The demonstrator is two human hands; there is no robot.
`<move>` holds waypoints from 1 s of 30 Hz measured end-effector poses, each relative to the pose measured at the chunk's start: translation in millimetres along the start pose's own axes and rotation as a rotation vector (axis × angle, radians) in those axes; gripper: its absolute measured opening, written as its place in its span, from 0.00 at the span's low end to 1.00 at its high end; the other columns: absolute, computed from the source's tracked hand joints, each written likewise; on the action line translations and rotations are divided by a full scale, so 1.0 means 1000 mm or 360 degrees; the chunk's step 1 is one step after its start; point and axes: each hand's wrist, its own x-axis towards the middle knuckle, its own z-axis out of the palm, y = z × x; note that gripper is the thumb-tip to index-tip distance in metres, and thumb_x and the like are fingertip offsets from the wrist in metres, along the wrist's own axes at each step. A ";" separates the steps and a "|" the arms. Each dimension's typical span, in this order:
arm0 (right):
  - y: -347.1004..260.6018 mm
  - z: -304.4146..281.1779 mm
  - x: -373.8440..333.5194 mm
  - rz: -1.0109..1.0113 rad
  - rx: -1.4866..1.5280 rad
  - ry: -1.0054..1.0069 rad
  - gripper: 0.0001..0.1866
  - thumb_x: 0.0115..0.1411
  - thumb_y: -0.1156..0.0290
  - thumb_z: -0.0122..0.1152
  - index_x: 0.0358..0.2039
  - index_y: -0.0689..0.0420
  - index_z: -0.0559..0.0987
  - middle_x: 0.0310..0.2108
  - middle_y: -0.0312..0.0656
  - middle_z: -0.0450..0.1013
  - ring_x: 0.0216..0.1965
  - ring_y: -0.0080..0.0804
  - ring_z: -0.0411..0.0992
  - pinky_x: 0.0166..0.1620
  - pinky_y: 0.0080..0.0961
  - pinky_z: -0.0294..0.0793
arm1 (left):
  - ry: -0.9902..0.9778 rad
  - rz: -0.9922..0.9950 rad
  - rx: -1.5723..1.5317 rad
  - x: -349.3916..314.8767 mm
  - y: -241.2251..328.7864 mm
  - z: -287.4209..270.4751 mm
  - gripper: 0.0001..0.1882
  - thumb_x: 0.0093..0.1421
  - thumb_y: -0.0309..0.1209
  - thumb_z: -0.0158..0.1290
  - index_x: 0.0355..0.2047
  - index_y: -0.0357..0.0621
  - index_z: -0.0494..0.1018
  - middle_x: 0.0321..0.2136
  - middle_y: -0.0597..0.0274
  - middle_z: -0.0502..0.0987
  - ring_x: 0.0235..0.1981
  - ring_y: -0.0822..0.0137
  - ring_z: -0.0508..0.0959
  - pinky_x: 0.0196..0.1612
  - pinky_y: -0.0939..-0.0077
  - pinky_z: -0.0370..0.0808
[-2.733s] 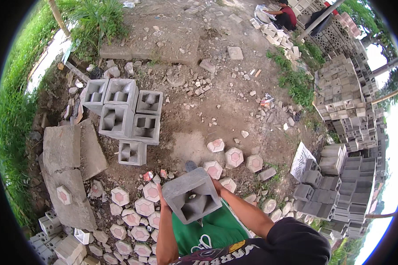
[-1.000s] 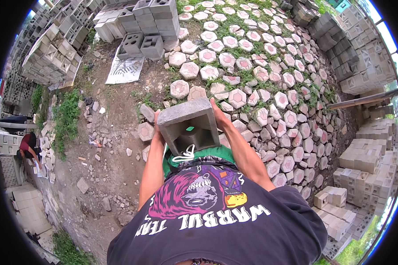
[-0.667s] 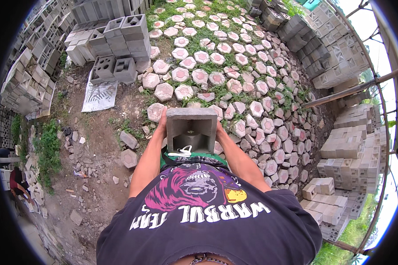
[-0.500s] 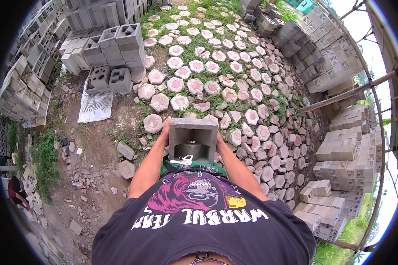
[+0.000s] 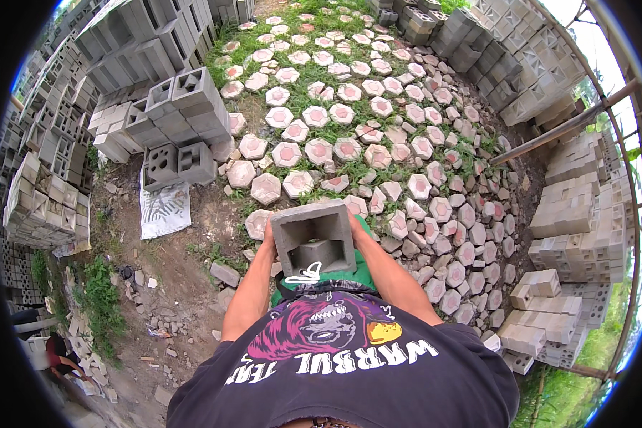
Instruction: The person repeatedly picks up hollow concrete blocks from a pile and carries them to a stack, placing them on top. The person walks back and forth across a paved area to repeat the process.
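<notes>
A grey hollow concrete block (image 5: 308, 214) is held in front of my waist, its open side facing up and showing the cavity and an inner wall. My left hand (image 5: 269, 234) presses on its left side and my right hand (image 5: 354, 225) on its right side. Most of the fingers are hidden behind the block. White drawstrings (image 5: 309, 272) of my green shorts (image 5: 359, 267) hang at its near edge.
Hexagonal pavers (image 5: 319, 151) with pink centres spread over grass ahead. Stacked hollow blocks (image 5: 185, 107) stand at the front left, beside a white sack (image 5: 165, 211). More block stacks (image 5: 563, 235) line the right, near a wooden pole (image 5: 549, 134). Another person (image 5: 63, 360) is at the lower left.
The block has tilted slightly, its left side now lower in view, still between both hands. My view has turned a little left, so the surroundings sit lower and farther right.
</notes>
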 end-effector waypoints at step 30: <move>-0.264 -0.108 0.207 -0.0406 0.0611 -0.0206 0.37 0.61 0.37 0.38 0.57 0.55 0.67 0.52 0.41 0.69 0.50 0.33 0.69 0.53 0.30 0.68 | -0.0193 -0.0333 0.0511 0.267 0.210 0.277 0.37 0.64 0.58 0.25 0.54 0.39 0.65 0.49 0.51 0.72 0.48 0.55 0.73 0.53 0.61 0.70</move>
